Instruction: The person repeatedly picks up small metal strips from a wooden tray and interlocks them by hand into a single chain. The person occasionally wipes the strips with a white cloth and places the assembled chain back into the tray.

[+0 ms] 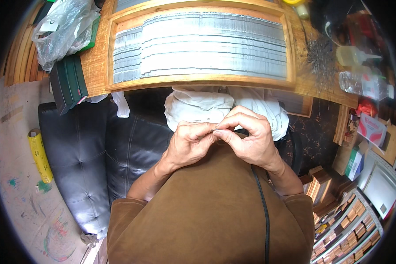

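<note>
My left hand [190, 141] and my right hand [250, 137] meet at the fingertips in front of my chest. Both are closed in a pinch, thumb against forefinger. Whatever lies between the fingertips is too small to make out. Beyond them, on the wooden table [94, 68], is a shallow wooden frame [198, 82]. Tightly packed rows of thin, shiny grey strips [207, 48] fill most of it, and glare washes out their middle. At the table's right lies a loose heap of thin dark metal pieces, like wires or needles [320, 57].
White cloth [200, 105] hangs bunched under the table's front edge. A black padded seat [81, 163] stands at left, with a yellow roll [40, 156] beyond it. Plastic bags [66, 31] and a dark green box [68, 83] sit at the table's left; bottles [363, 83] crowd the right.
</note>
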Action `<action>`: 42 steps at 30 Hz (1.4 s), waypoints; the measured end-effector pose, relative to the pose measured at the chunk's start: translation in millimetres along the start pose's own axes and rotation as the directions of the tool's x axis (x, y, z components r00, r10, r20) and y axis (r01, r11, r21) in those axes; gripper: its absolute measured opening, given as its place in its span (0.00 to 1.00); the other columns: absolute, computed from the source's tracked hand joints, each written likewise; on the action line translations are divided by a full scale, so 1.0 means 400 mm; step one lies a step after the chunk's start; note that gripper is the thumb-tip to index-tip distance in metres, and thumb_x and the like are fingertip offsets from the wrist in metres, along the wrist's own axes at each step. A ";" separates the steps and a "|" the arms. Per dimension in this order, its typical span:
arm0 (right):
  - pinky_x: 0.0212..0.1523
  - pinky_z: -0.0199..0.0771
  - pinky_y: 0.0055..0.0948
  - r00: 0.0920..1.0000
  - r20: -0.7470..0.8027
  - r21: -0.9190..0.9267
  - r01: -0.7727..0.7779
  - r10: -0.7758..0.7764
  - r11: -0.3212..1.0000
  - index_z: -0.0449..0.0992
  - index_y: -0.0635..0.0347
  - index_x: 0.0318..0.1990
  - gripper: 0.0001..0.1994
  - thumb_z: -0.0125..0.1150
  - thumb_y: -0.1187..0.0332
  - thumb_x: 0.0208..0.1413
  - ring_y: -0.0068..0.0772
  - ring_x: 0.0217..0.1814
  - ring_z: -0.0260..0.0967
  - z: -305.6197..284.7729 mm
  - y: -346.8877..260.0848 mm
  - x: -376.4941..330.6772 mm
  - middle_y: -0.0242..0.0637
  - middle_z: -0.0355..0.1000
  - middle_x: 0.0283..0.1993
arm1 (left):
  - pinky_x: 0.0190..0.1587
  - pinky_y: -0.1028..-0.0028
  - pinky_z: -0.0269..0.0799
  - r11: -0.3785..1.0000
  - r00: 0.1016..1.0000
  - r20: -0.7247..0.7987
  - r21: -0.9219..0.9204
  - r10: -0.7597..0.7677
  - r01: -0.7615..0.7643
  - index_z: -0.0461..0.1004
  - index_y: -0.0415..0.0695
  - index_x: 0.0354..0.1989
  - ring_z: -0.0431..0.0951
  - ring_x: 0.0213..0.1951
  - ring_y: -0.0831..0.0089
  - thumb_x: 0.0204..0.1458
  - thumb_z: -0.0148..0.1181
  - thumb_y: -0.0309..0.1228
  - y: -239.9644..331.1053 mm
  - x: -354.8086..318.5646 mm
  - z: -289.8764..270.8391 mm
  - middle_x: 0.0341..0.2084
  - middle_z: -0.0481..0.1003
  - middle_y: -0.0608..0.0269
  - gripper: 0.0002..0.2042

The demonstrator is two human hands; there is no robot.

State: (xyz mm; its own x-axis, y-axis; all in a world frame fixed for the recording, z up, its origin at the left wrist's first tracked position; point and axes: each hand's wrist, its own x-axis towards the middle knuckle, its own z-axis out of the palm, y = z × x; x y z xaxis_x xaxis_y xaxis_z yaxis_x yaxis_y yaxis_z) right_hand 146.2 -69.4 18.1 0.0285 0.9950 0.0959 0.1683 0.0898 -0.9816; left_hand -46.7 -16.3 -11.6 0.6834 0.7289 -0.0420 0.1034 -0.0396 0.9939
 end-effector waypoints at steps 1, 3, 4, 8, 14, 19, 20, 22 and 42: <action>0.35 0.78 0.26 1.000 0.000 -0.005 -0.003 0.003 1.000 0.83 0.66 0.38 0.07 0.72 0.83 0.52 0.30 0.35 0.78 0.000 -0.001 0.000 0.40 0.79 0.36 | 0.39 0.74 0.81 1.000 1.000 0.003 0.006 -0.001 0.001 0.84 0.36 0.48 0.88 0.35 0.68 0.58 0.67 0.20 0.001 0.000 0.000 0.34 0.86 0.50 0.10; 0.35 0.78 0.27 1.000 0.002 -0.014 -0.007 0.007 1.000 0.83 0.66 0.37 0.06 0.72 0.83 0.52 0.30 0.35 0.78 0.000 -0.002 0.001 0.40 0.79 0.35 | 0.40 0.76 0.81 1.000 1.000 0.007 0.020 -0.004 0.004 0.84 0.34 0.45 0.88 0.36 0.71 0.57 0.69 0.20 0.004 0.001 -0.002 0.35 0.86 0.52 0.08; 0.36 0.77 0.27 1.000 -0.001 -0.015 -0.013 0.013 1.000 0.83 0.66 0.36 0.06 0.72 0.82 0.51 0.30 0.35 0.78 0.000 -0.002 0.000 0.39 0.79 0.35 | 0.40 0.76 0.81 1.000 1.000 0.006 0.024 -0.007 0.006 0.84 0.34 0.45 0.88 0.36 0.71 0.57 0.68 0.20 0.003 0.000 -0.002 0.35 0.86 0.52 0.08; 0.38 0.77 0.27 0.999 -0.020 -0.019 -0.026 0.026 0.999 0.82 0.65 0.35 0.06 0.73 0.81 0.50 0.30 0.35 0.77 0.001 -0.002 -0.001 0.38 0.78 0.33 | 0.40 0.76 0.81 0.999 0.999 0.000 0.007 -0.033 0.033 0.84 0.34 0.44 0.87 0.37 0.72 0.58 0.68 0.20 0.006 0.001 0.000 0.35 0.87 0.52 0.07; 0.37 0.77 0.27 0.999 -0.019 -0.066 0.034 -0.035 0.997 0.81 0.66 0.35 0.06 0.72 0.82 0.51 0.31 0.34 0.77 0.003 -0.001 0.003 0.39 0.78 0.33 | 0.39 0.76 0.81 0.999 0.999 0.010 0.020 -0.038 0.038 0.84 0.34 0.44 0.87 0.36 0.73 0.58 0.67 0.19 0.004 0.004 -0.002 0.34 0.87 0.52 0.07; 0.36 0.76 0.27 0.997 -0.041 -0.097 0.060 -0.064 0.994 0.80 0.66 0.34 0.05 0.71 0.82 0.51 0.32 0.34 0.77 0.007 0.001 0.000 0.40 0.77 0.33 | 0.39 0.76 0.82 0.999 0.999 -0.001 -0.006 -0.046 0.046 0.84 0.34 0.44 0.87 0.35 0.73 0.58 0.67 0.18 0.001 0.003 0.003 0.34 0.87 0.53 0.07; 0.36 0.76 0.27 0.997 -0.049 -0.101 0.062 -0.067 0.993 0.80 0.66 0.34 0.05 0.71 0.82 0.52 0.32 0.33 0.77 0.007 0.003 -0.001 0.40 0.77 0.33 | 0.39 0.76 0.82 0.999 0.999 0.003 -0.016 -0.048 0.048 0.84 0.34 0.45 0.87 0.36 0.73 0.58 0.67 0.18 0.000 0.004 0.003 0.35 0.87 0.53 0.08; 0.36 0.76 0.28 0.997 -0.062 -0.110 0.047 -0.054 0.993 0.80 0.66 0.35 0.05 0.70 0.82 0.52 0.33 0.34 0.76 0.003 -0.001 0.001 0.40 0.77 0.33 | 0.39 0.75 0.82 0.998 0.999 -0.013 -0.045 -0.038 0.038 0.85 0.35 0.45 0.87 0.35 0.72 0.57 0.67 0.18 -0.005 0.005 0.006 0.35 0.87 0.53 0.08; 0.35 0.72 0.20 0.971 -0.084 -0.114 -0.235 0.226 0.965 0.83 0.64 0.35 0.02 0.65 0.77 0.59 0.17 0.33 0.72 -0.273 -0.096 0.048 0.30 0.78 0.32 | 0.46 0.75 0.79 0.845 0.940 0.080 -0.417 -0.332 0.334 0.81 0.30 0.44 0.84 0.41 0.75 0.63 0.65 0.25 0.009 0.050 0.018 0.36 0.84 0.57 0.09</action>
State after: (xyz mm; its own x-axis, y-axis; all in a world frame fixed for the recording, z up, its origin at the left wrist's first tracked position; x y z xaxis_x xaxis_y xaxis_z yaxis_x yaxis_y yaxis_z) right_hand 248.0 -58.4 75.7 0.1485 0.9822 -0.1148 0.2683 -0.1518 -0.9513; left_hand -27.6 -6.9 -9.5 0.6653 0.6438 -0.3781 0.0142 0.4954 0.8686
